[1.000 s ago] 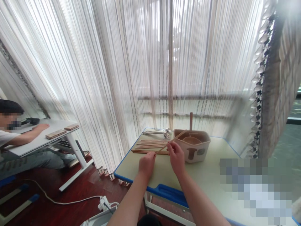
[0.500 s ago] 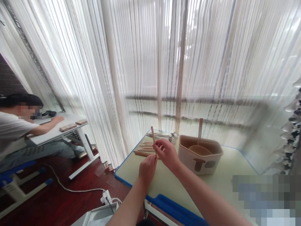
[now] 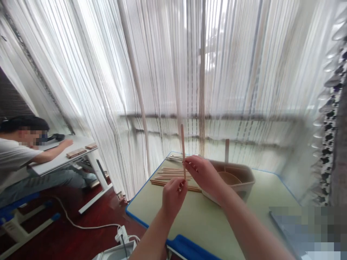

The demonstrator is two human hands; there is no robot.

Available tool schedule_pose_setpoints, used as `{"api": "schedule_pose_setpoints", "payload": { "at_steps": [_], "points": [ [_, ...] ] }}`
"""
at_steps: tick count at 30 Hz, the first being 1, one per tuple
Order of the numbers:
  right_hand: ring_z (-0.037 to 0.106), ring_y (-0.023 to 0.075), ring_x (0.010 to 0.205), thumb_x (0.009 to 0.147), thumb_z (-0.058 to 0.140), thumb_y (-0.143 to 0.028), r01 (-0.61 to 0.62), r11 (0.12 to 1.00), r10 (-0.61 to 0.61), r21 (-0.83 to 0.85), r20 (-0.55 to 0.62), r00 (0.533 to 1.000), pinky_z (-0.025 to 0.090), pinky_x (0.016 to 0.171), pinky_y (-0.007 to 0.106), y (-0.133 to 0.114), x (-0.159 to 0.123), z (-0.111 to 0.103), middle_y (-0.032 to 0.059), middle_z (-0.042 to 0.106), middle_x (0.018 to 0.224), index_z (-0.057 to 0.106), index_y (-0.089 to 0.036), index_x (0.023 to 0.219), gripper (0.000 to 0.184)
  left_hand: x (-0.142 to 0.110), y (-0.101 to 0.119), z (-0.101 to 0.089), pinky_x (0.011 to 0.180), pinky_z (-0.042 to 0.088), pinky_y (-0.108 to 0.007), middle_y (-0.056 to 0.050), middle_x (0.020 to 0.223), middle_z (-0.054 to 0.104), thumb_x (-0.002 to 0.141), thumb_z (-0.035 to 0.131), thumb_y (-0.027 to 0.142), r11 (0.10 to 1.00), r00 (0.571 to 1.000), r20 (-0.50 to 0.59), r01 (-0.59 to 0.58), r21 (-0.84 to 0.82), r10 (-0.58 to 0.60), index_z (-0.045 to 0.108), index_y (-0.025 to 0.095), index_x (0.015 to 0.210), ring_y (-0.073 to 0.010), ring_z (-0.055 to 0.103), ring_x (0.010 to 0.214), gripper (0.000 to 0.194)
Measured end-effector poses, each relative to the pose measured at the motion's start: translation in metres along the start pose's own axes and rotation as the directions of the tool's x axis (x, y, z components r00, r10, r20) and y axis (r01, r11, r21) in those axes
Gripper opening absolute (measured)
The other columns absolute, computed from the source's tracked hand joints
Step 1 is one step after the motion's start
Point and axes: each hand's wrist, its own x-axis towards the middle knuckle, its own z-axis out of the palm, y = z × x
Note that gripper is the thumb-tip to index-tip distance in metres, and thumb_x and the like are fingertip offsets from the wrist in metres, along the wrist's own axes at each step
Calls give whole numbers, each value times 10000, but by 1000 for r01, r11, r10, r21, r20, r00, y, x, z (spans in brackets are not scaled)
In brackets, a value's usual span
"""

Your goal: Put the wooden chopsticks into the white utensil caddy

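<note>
Left hand [image 3: 173,196] and right hand [image 3: 201,171] are clamping one slim brown wooden stick [image 3: 183,144] near-upright; loose wooden sticks [image 3: 168,176] lying beyond, beige compartmented bin [image 3: 244,192] standing partly behind right hand.

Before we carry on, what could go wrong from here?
The upright chopstick could slip, pinched only in the fingers of the left hand and right hand. The right forearm, passing in front of the utensil caddy, might nudge it. Loose chopsticks lying close beyond the left hand could roll if brushed.
</note>
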Motion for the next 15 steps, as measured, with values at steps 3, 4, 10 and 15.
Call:
{"api": "schedule_pose_setpoints", "payload": {
  "at_steps": [3, 4, 10, 15],
  "points": [
    [590, 151, 655, 841, 479, -339, -57, 998, 53, -38, -90, 995, 446, 579, 264, -2, -2, -37, 36, 649, 771, 643, -226, 831, 199, 22, 31, 10, 623, 440, -214, -22, 730, 621, 850, 482, 296, 997, 997, 50, -59, -58, 62, 619, 194, 810, -103, 538, 626, 176],
    [597, 153, 642, 838, 481, -354, -84, 995, 78, -44, -127, 989, 446, 569, 264, 0, -2, -49, 35, 653, 760, 641, -224, 827, 206, 29, 41, 14, 626, 438, -216, -21, 732, 625, 852, 482, 300, 993, 992, 87, -85, -80, 92, 622, 196, 816, -101, 536, 622, 179],
    [627, 169, 621, 833, 479, -387, -231, 972, 196, -50, -375, 906, 453, 570, 274, 25, -10, -106, 29, 668, 693, 631, -211, 814, 233, 65, 85, 47, 613, 423, -218, -27, 756, 639, 849, 501, 311, 956, 937, 225, -231, -181, 269, 642, 196, 862, -109, 543, 639, 182],
    [625, 169, 610, 824, 482, -380, -292, 954, 244, -65, -393, 886, 445, 546, 268, 39, -18, -132, 26, 659, 666, 629, -212, 774, 229, 79, 102, 74, 658, 432, -226, -16, 774, 671, 826, 538, 276, 961, 922, 281, -232, -152, 267, 667, 207, 836, -123, 578, 698, 146]
  ]
}}
